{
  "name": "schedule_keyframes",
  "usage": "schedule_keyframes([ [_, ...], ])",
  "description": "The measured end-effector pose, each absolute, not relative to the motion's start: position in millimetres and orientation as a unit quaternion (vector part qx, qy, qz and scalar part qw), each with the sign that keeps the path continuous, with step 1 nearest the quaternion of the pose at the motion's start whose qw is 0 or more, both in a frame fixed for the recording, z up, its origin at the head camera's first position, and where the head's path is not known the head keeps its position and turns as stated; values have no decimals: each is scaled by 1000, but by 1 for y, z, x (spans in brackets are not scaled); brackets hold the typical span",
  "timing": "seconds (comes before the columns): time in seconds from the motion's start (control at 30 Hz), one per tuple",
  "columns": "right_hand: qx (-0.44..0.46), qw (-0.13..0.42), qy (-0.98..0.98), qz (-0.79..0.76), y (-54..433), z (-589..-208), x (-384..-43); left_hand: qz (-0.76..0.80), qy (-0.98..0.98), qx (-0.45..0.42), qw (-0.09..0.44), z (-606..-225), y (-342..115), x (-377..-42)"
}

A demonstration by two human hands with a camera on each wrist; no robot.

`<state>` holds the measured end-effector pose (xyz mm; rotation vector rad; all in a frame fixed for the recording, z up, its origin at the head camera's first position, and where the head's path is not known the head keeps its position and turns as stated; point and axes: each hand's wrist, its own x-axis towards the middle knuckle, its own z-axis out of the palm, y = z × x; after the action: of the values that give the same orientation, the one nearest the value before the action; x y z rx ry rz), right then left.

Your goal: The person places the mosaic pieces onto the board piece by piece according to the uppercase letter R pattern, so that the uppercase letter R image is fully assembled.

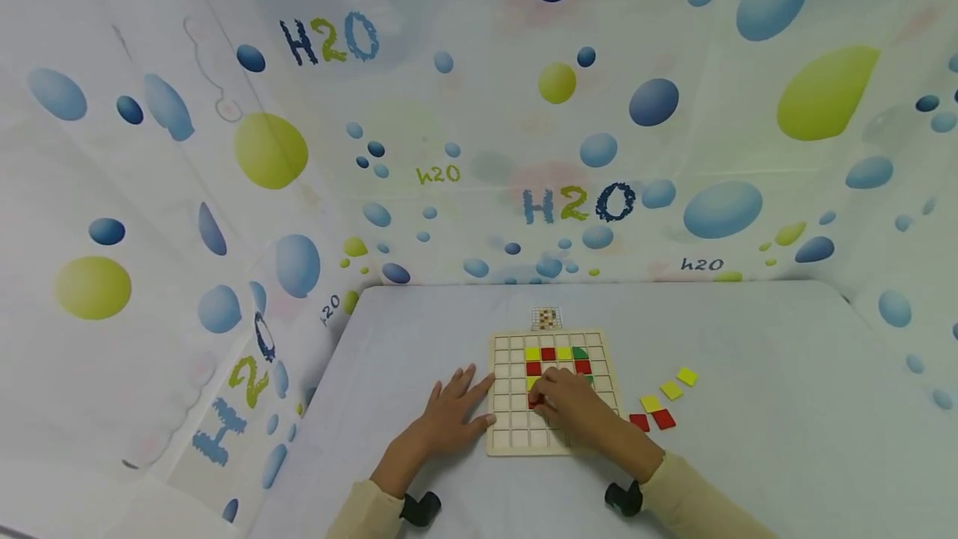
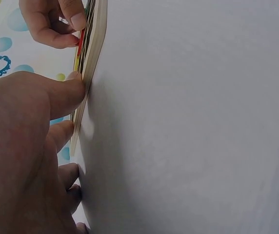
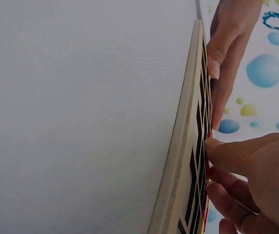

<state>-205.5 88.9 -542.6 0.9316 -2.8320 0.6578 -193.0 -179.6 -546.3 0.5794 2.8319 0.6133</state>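
Note:
A square wooden grid board (image 1: 509, 439) lies on the white table, with several red, yellow and green tiles set in its cells. My left hand (image 1: 452, 414) rests beside the board with fingers spread, its thumb and index finger touching the left edge. Over the board's middle, my right hand (image 1: 576, 410) pinches a small red tile (image 1: 532, 400) at a cell below a yellow tile (image 1: 530, 383). The right wrist view shows the thumb (image 3: 222, 152) and fingertips close against the board's surface. My right hand hides part of the grid.
Loose tiles lie right of the board: three yellow ones (image 1: 671, 390) and two red ones (image 1: 663, 419). A small printed pattern card (image 1: 546, 318) sits just beyond the board's far edge. A patterned curtain (image 1: 479, 106) hangs behind the table (image 1: 748, 472).

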Motion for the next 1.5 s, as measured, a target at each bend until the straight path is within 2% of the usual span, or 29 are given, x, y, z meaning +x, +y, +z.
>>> schedule_keyframes([
  [0.3, 291, 38, -928, 231, 94, -538, -203, 210, 954, 191, 98, -544, -178, -192],
  [0.43, 238, 9, -933, 271, 110, -534, -201, 210, 954, 191, 96, -544, -178, -191],
  [0.57, 173, -13, -938, 301, 144, -530, -204, 209, 955, 191, 94, -544, -178, -192],
  [0.87, 54, 2, -944, 326, 247, -529, -209, 219, 951, 196, 94, -546, -178, -192],
  [1.0, 16, -29, -949, 315, 277, -529, -207, 210, 954, 195, 90, -544, -177, -192],
  [1.1, 11, -44, -950, 310, 289, -532, -206, 208, 954, 194, 91, -544, -178, -192],
  [1.5, 64, -15, -949, 309, 300, -543, -210, 209, 953, 199, 95, -549, -180, -194],
])
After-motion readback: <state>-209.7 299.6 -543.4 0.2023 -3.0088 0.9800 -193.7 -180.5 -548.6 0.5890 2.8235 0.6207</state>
